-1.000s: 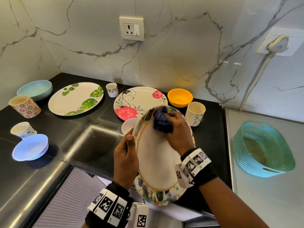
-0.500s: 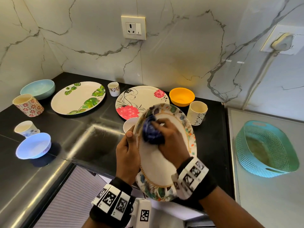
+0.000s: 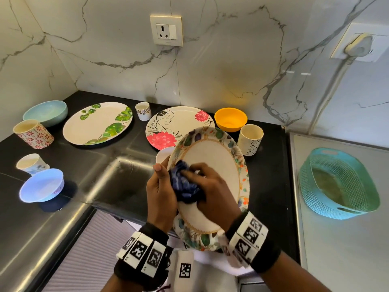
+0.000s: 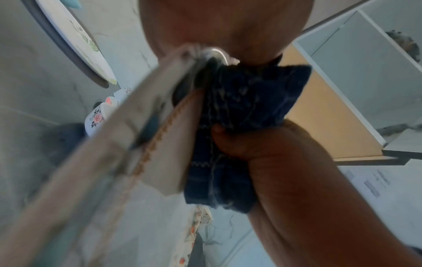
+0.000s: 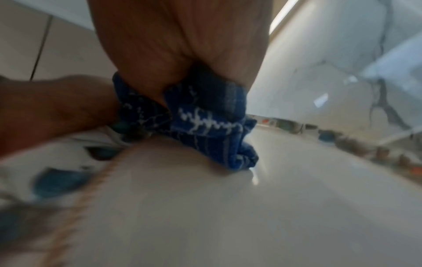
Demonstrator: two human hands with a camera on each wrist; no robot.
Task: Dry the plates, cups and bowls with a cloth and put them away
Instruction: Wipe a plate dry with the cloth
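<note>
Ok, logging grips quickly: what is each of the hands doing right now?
Left hand: grips the rim of the floral-bordered oval plate.
Right hand: holds the bunched dark blue cloth, pressing it on the plate.

White marble walls (image 3: 221,66) with grey cracks meet in a corner. A wall socket (image 3: 166,30) sits above the shiny black counter (image 3: 105,175).

From the head we look forward and down over the black stone counter (image 3: 109,178). Each wrist view sits very close, blurred; both share the bunched dark blue cloth (image 4: 242,133) pressed on the cream floral-rimmed plate (image 5: 205,207), at frame centre.
</note>
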